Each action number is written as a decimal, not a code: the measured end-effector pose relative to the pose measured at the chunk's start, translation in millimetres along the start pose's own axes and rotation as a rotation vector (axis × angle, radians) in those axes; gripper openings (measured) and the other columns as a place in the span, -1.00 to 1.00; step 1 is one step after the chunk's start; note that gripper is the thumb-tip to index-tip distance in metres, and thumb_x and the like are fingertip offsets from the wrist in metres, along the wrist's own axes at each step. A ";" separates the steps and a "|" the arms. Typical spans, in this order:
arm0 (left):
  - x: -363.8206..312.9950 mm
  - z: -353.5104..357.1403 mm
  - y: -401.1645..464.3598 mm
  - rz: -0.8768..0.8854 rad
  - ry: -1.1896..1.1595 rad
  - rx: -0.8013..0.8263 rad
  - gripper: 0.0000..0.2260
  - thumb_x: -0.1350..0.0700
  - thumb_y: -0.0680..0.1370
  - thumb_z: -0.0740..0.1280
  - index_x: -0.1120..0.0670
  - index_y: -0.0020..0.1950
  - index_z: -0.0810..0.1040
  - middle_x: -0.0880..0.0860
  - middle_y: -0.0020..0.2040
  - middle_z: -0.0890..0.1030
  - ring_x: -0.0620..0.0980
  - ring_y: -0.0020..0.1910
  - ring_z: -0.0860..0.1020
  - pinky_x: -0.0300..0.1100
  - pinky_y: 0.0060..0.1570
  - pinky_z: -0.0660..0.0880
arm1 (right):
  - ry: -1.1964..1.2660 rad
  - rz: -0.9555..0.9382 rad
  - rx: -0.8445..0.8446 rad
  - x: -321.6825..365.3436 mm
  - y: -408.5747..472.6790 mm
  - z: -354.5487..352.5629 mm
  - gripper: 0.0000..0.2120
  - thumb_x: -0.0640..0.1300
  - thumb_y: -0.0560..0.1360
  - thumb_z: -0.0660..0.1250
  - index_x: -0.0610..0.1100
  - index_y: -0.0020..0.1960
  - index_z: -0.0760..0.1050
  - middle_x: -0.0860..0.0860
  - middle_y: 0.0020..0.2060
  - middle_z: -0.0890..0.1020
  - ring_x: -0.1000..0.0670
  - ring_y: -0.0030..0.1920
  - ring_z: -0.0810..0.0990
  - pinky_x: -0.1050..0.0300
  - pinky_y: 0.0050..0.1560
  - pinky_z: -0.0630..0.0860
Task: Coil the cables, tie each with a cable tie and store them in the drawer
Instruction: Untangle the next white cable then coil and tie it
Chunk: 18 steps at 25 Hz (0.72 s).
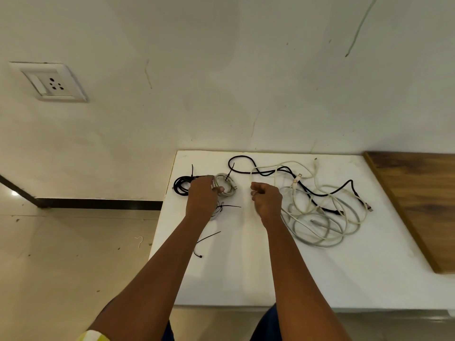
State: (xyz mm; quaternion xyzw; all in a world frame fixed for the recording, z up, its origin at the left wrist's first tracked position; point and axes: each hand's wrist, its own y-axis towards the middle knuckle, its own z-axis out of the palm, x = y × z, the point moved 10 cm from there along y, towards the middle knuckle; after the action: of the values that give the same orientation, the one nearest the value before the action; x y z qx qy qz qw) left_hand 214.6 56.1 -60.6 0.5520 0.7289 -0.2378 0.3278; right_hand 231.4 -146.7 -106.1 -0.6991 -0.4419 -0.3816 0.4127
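Two bare forearms enter from the bottom edge and reach forward over a white table (246, 279). A wall socket (53, 84) is mounted on the wall at far left. At the table's left rear, a coiled black cable (181, 185) lies bound with a black tie. The left hand (202, 195) hovers just right of it, fingers curled around a coiled white cable (225, 184) that carries a black cable tie (230, 172) standing up from it. Below this hand, a second white coil (218, 210) lies partly hidden by the wrist, also tied in black. A loose cable tie (205, 239) rests nearer the front edge, beside the left forearm. The right hand (267, 200) is clenched around a white cable (251, 178) that rises from the fist. To its right, a loose tangle of white cables (320, 225) and one black cable (327, 193) spreads across the table. A wooden board (423, 200) lies on the far-right side.
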 end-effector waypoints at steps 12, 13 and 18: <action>-40.8 82.0 -61.1 0.035 -0.061 0.284 -0.75 0.27 0.55 0.23 0.21 0.21 0.51 0.16 0.10 0.60 0.08 0.08 0.56 -0.15 0.05 0.46 | -0.543 -0.180 -0.022 5.8 -23.1 -20.0 -0.79 -0.19 0.51 0.27 -0.26 0.10 0.50 -0.15 0.02 0.59 -0.12 0.03 0.57 0.09 -0.04 0.45; -39.2 80.6 -62.1 0.003 -0.121 0.278 -0.75 0.25 0.55 0.25 0.19 0.22 0.49 0.14 0.11 0.58 0.06 0.08 0.55 -0.18 0.05 0.45 | -0.405 -0.132 -0.054 4.0 -24.1 -26.2 -0.80 -0.22 0.49 0.29 -0.27 0.08 0.52 -0.17 -0.03 0.62 -0.13 -0.02 0.61 0.11 -0.08 0.47; -47.3 66.0 -68.6 0.023 -0.247 0.279 -0.76 0.06 0.61 0.23 0.14 0.20 0.51 0.04 0.12 0.56 -0.07 0.07 0.52 -0.30 0.03 0.43 | 0.418 0.066 0.002 2.8 -39.4 -35.6 -0.95 -0.31 0.43 0.36 -0.25 -0.13 0.59 -0.11 -0.40 0.61 -0.04 -0.35 0.58 0.08 -0.21 0.59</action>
State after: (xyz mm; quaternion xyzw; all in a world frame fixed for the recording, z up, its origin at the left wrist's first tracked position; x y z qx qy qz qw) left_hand 171.2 -40.4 -71.0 0.5671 0.6367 -0.3986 0.3378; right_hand 189.6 -167.8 -81.0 -0.6186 -0.3240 -0.5042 0.5081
